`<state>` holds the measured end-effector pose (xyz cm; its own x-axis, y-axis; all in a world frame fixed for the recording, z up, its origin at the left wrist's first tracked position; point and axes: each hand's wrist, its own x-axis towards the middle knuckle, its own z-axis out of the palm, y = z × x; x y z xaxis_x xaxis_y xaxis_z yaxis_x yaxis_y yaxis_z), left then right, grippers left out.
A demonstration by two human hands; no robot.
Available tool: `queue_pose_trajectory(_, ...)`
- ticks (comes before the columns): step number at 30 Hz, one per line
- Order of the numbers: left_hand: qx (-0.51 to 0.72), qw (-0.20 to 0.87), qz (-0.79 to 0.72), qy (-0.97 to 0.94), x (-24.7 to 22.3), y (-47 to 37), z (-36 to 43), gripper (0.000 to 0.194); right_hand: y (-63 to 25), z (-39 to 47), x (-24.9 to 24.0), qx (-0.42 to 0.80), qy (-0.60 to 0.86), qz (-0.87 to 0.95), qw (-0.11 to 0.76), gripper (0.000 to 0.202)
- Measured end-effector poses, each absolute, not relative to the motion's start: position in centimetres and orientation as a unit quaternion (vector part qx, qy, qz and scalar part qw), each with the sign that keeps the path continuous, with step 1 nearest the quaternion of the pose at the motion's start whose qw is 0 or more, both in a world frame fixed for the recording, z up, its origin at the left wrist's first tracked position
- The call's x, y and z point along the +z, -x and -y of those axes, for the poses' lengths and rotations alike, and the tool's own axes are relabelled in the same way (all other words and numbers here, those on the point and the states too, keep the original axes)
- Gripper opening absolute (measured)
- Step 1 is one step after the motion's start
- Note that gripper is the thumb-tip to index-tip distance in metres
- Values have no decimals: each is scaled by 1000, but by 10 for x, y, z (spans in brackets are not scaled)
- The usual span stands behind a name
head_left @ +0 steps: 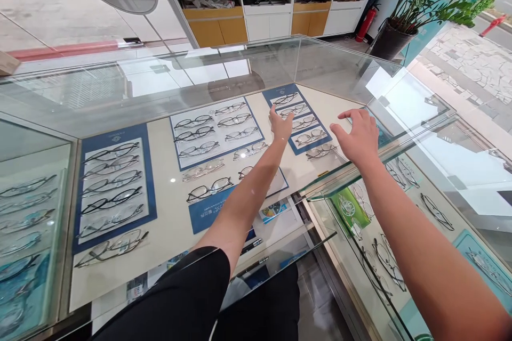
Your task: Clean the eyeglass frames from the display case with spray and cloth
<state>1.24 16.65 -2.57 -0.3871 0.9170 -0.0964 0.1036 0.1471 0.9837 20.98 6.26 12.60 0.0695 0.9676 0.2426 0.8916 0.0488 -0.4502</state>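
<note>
My left hand [281,123] reaches inside the glass case at the left edge of a narrow blue-bordered tray [299,150]. Its fingers are apart beside the upper eyeglasses [286,99], and nothing shows in it. To the right of that tray my right hand [357,136] hovers with thumb and fingers spread, holding nothing. Below the tray lie more eyeglasses [321,152]. A wider blue-bordered tray [216,130] with several pairs is left of my left hand. Farther left stands another blue tray [150,181] with several frames.
Glass panes and a metal-edged rim [332,178] surround the case. At the right, a lower section holds a green card [350,208] and eyeglasses. Beyond are a white cabinet [266,26], a fire extinguisher [365,25] and a potted plant [390,40].
</note>
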Motion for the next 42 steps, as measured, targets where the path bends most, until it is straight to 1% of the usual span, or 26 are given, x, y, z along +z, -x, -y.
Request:
queue_pose_trajectory(3, 511, 353, -663, -417, -2, -31, -137, 75, -212, -65, 122, 77, 681, 678, 264, 30)
queue_pose_trajectory(6, 506, 319, -635, -489, 14, -39, -97, 76, -213, -67, 119, 74, 683, 677, 263, 33)
queue_pose_trajectory(9, 485, 304, -623, -533, 18, -37, -50, 77, -215, -69, 116, 72, 682, 680, 258, 37)
queue_pose_trajectory(15, 362, 265, -607, -656, 20, -16, 46, 91, -218, -72, 111, 66, 685, 685, 239, 48)
queue_pose_trajectory(19, 251, 275, -629, -683, 27, 9, 100, 95, -220, -73, 111, 67, 687, 692, 211, 53)
queue_pose_trajectory(20, 234, 282, -628, -687, 31, 18, 114, 92, -221, -73, 110, 69, 687, 693, 207, 53)
queue_pose_trajectory(21, 219, 293, -618, -696, 36, 29, 127, 84, -222, -73, 110, 72, 687, 694, 204, 53)
queue_pose_trajectory(23, 180, 339, -569, -728, 51, 56, 155, 60, -225, -75, 110, 69, 682, 696, 213, 48)
queue_pose_trajectory(25, 124, 397, -500, -759, 69, 87, 184, 34, -228, -76, 111, 68, 674, 698, 231, 38)
queue_pose_trajectory(27, 89, 419, -468, -773, 88, 120, 212, 22, -230, -75, 114, 64, 664, 699, 257, 28)
queue_pose_trajectory(29, 92, 389, -477, -783, 102, 154, 240, 18, -230, -69, 119, 62, 632, 723, 272, 25)
queue_pose_trajectory(33, 127, 262, -520, -803, 111, 217, 292, 15, -215, -43, 136, -6, 601, 729, 328, 18)
queue_pose_trajectory(36, 156, 161, -551, -804, 111, 252, 327, 22, -184, -9, 156, -72, 548, 734, 394, 13)
queue_pose_trajectory(37, 173, 123, -572, -792, 111, 260, 337, 24, -170, 6, 163, -78, 517, 750, 404, 13)
queue_pose_trajectory(39, 212, 47, -630, -746, 110, 270, 354, 24, -139, 42, 178, -73, 466, 783, 406, 18)
queue_pose_trajectory(40, 230, 17, -659, -716, 109, 273, 360, 28, -122, 62, 185, -57, 433, 813, 385, 21)
queue_pose_trajectory(42, 254, -12, -706, -661, 107, 274, 369, 49, -88, 105, 196, -22, 366, 876, 312, 27)
